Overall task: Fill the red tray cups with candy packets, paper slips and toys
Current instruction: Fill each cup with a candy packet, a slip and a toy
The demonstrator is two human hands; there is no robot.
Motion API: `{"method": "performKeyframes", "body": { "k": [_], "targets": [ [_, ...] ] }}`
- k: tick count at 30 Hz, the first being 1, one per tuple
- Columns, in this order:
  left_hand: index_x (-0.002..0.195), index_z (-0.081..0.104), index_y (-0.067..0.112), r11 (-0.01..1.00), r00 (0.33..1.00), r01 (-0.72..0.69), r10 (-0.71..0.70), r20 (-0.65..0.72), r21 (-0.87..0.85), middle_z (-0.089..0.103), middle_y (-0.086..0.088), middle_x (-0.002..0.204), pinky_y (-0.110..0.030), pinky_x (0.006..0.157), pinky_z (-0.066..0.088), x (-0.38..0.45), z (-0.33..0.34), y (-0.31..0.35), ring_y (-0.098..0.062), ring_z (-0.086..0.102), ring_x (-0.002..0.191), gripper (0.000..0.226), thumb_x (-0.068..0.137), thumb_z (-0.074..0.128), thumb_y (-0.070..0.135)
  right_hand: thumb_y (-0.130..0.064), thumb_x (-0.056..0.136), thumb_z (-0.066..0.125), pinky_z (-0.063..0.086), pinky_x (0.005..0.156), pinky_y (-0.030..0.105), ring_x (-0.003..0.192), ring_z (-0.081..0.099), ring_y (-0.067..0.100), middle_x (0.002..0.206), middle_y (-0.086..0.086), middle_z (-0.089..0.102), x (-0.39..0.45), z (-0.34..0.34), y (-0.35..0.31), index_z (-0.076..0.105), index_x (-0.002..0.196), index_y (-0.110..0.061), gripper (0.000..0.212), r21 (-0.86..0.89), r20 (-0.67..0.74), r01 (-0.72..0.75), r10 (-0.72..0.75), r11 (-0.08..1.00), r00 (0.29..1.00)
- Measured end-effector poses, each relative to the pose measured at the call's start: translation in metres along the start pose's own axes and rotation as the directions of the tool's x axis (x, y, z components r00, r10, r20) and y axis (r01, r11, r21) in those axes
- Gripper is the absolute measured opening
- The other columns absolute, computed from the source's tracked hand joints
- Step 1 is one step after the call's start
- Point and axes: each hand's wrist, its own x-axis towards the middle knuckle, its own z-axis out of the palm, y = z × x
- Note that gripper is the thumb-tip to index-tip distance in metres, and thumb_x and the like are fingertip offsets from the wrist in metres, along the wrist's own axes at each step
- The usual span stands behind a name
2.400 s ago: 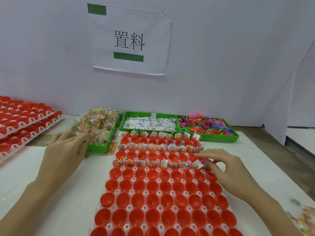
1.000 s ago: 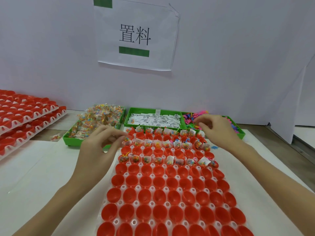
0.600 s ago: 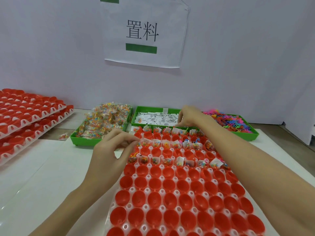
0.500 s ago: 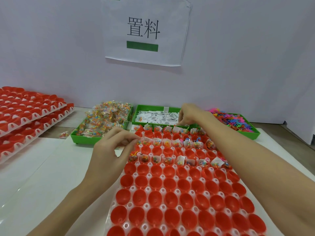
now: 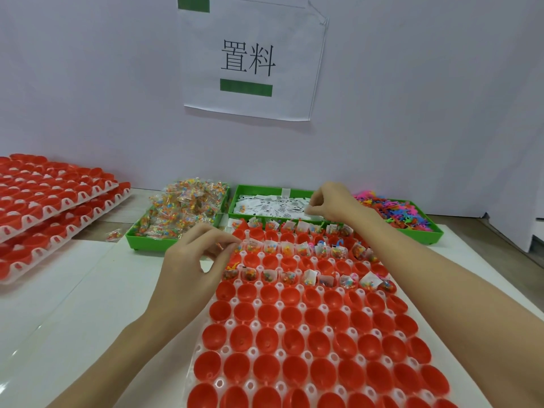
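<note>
The cup tray (image 5: 309, 343) lies on the table (image 5: 73, 304), nearest the camera. The left hand (image 5: 191, 269) hovers at its left edge; cups just right of that hand hold packets and slips, cups nearer than it do not. Behind the left hand sits the candy bin (image 5: 176, 213). The right hand (image 5: 332, 201) is over the slip bin (image 5: 265, 204), with the toy bin (image 5: 406, 216) to its right. Stacked trays (image 5: 50, 207) lie far left of both hands

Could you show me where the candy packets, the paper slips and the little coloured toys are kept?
candy packets (image 5: 182, 209), head view, middle of the heap in the left green bin.
paper slips (image 5: 270, 206), head view, middle of the white pile.
toys (image 5: 397, 212), head view, centre of the coloured pile in the right bin.
</note>
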Motion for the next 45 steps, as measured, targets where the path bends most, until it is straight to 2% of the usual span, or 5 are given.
{"method": "performKeyframes", "body": {
  "k": [5,13,28,34,45],
  "targets": [
    [0.096,0.077,0.017,1.000,1.000,-0.019,0.019,0.006,0.016,0.065,0.005,0.092,-0.032,0.072,0.054,-0.001,0.000,0.001,-0.018,0.065,0.080,0.012,0.092,0.072,0.007,-0.024,0.097,0.069,0.036,0.056,0.013,0.068,0.055,0.002,0.103,0.010,0.076,-0.011,0.000,0.010,0.079,0.107,-0.007,0.022,0.111,-0.051,-0.005,0.011,0.994,0.999],
    [0.096,0.080,0.018,0.988,0.994,0.110,-0.111,-0.008,-0.111,0.072,0.005,0.091,-0.025,0.076,0.057,0.001,-0.001,0.010,-0.015,0.071,0.081,0.011,0.090,0.076,0.009,-0.025,0.100,0.064,0.043,0.068,0.025,0.060,0.058,-0.001,0.078,0.001,0.073,-0.041,-0.011,0.009,0.078,0.090,-0.009,0.023,0.351,-0.238,-0.007,0.096,0.937,0.967],
    [0.094,0.068,-0.003,0.645,0.885,0.464,-0.356,0.299,-0.607,0.079,-0.019,0.085,-0.031,0.072,0.064,-0.003,-0.002,0.063,-0.035,0.078,0.079,0.011,0.088,0.074,0.004,-0.018,0.093,0.074,0.060,0.074,0.029,0.073,0.074,0.008,0.075,-0.011,0.075,-0.214,0.001,-0.076,0.078,0.088,-0.032,0.015,0.594,-0.306,0.231,-0.049,0.771,0.951],
    [0.081,0.080,0.014,0.728,0.880,0.465,-0.319,0.352,-0.504,0.079,-0.006,0.089,-0.020,0.078,0.059,-0.009,0.002,0.074,-0.019,0.077,0.085,0.006,0.078,0.085,0.013,-0.015,0.093,0.073,0.055,0.068,0.017,0.075,0.075,0.014,0.079,-0.004,0.078,-0.222,-0.001,-0.081,0.081,0.094,-0.027,0.014,0.743,-0.271,0.249,-0.061,0.622,0.961],
    [0.099,0.079,0.022,0.795,0.895,0.408,-0.253,0.366,-0.449,0.078,-0.008,0.089,-0.029,0.079,0.062,-0.012,0.002,0.072,-0.024,0.076,0.084,0.023,0.077,0.086,0.021,-0.018,0.095,0.071,0.054,0.073,0.016,0.093,0.070,0.008,0.096,-0.016,0.072,-0.230,0.001,-0.079,0.078,0.097,-0.037,0.020,0.607,-0.259,0.261,-0.124,0.750,0.958]
  ]
}}
